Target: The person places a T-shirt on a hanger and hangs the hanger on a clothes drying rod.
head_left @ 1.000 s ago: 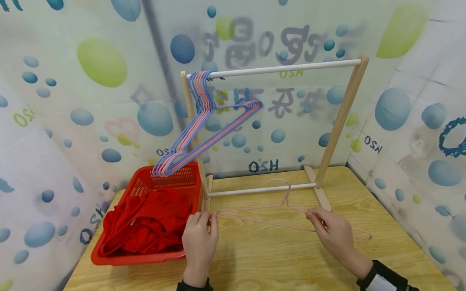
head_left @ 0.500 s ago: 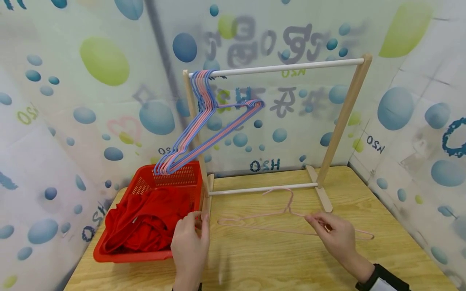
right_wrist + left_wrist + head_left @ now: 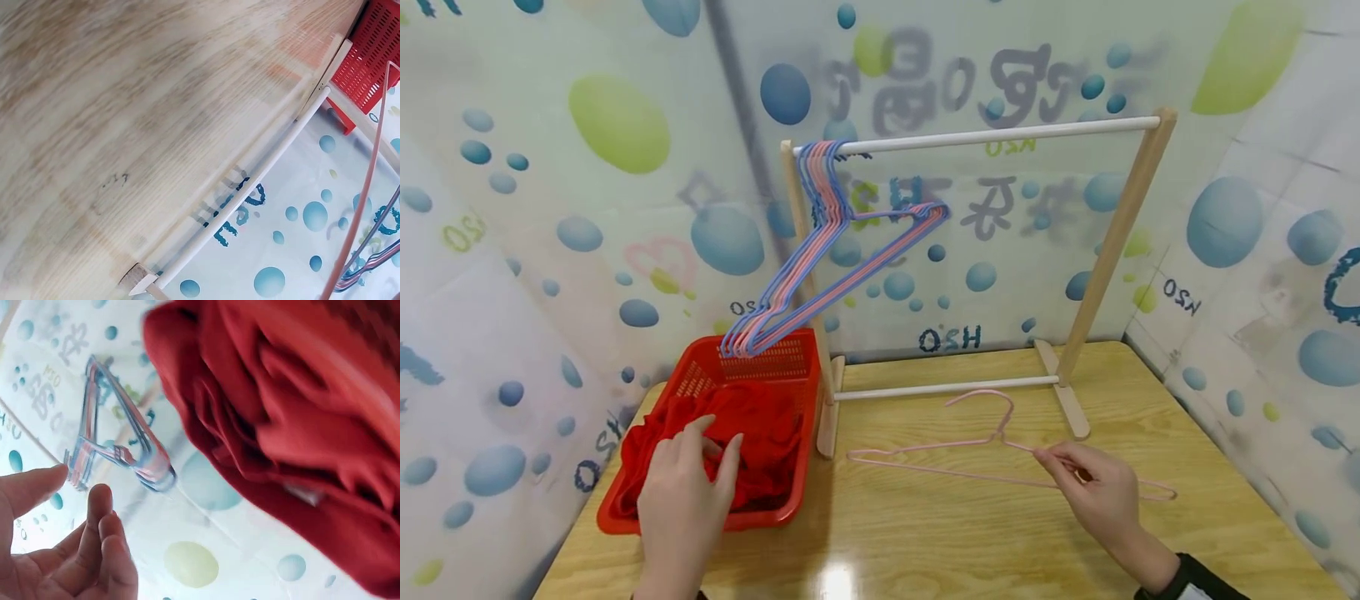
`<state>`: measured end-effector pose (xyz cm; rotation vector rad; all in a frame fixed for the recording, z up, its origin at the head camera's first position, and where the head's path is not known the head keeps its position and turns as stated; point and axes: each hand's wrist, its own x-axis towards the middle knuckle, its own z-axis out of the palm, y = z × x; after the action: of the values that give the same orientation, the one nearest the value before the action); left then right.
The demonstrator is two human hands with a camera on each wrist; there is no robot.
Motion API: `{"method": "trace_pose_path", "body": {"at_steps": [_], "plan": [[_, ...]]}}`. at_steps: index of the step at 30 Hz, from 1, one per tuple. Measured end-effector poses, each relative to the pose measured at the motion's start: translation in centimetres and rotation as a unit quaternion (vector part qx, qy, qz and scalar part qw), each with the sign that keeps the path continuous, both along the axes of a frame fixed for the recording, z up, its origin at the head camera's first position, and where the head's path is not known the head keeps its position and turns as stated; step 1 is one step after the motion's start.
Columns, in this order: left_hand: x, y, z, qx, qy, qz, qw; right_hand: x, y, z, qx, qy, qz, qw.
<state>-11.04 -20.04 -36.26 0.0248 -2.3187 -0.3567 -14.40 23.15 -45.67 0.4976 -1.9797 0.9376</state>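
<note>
My left hand (image 3: 685, 500) is over the near left part of the red plastic basket (image 3: 760, 522), thumb and fingers spread apart. In the left wrist view the left hand (image 3: 81, 556) holds nothing, and crumpled red cloth (image 3: 281, 412) fills the right side. That red cloth (image 3: 760, 425) lies heaped inside the basket. My right hand (image 3: 1093, 492) pinches a thin pink clothes hanger (image 3: 1002, 429) by its right shoulder, over the table. The hanger's hook points up and away. The right wrist view shows a pink strip of the hanger (image 3: 365, 187), but no right hand.
A wooden rack with a white top rod (image 3: 1000, 135) stands at the back of the table (image 3: 925, 533). Several blue and pink hangers (image 3: 820, 225) hang bunched at its left end, overhanging the basket. A lower white bar (image 3: 947, 388) joins the rack's feet.
My left hand has let go of the pink hanger's left end and moved left over the basket. The right hand still pinches the hanger, nearly in the same place.
</note>
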Motion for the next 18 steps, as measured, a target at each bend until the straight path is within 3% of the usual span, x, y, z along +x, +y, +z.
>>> {"method": "trace_pose_path", "body": {"at_steps": [8, 11, 14, 18], "plan": [[-2.6, -6.6, 0.9, -0.111, -0.014, -0.064, 0.9917, 0.3, 0.5, -0.1, -0.012, 0.006, 0.014, 0.9998], [-3.3, -8.6, 0.7, -0.137, -0.054, -0.077, 0.9861, 0.3, 0.6, -0.1, -0.016, 0.011, 0.023, 0.9995], [-3.8, -10.1, 0.5, -0.147, -0.148, -0.08, 0.9748, 0.2, 0.5, 0.0, -0.016, 0.012, 0.026, 0.9995], [-4.3, -11.7, 0.0, -0.152, -0.27, -0.082, 0.9474, 0.2, 0.3, 0.0, -0.011, 0.015, 0.029, 0.9994]]}}
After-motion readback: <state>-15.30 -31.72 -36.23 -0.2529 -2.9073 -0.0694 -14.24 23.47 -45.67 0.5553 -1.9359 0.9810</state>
